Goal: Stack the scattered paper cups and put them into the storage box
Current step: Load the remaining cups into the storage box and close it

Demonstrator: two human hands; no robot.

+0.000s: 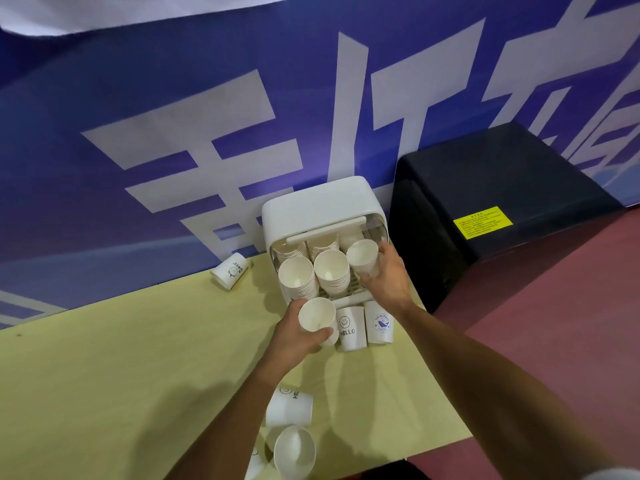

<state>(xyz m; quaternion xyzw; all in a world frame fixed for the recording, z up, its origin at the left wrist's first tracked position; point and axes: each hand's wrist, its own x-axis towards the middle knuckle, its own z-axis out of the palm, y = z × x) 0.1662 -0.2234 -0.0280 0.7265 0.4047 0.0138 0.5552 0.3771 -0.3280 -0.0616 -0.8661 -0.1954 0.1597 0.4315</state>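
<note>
A white storage box (311, 206) with its front flap raised stands at the table's back edge, holding several stacks of paper cups (331, 271). My right hand (386, 278) grips a white cup (362, 256) at the box's right opening. My left hand (294, 336) holds another white cup (317, 317) just in front of the box. Two upside-down cups, a "HELLO" cup (350, 328) and a blue-logo cup (381, 323), stand before the box. Loose cups lie near the front edge (289, 408) (294, 452), and one lies at the back left (231, 270).
The yellow-green table (121, 368) runs to a blue banner wall (173, 116) behind. A black box (502, 188) with a yellow label stands right of the storage box. Red floor (554, 306) lies beyond the table's right edge.
</note>
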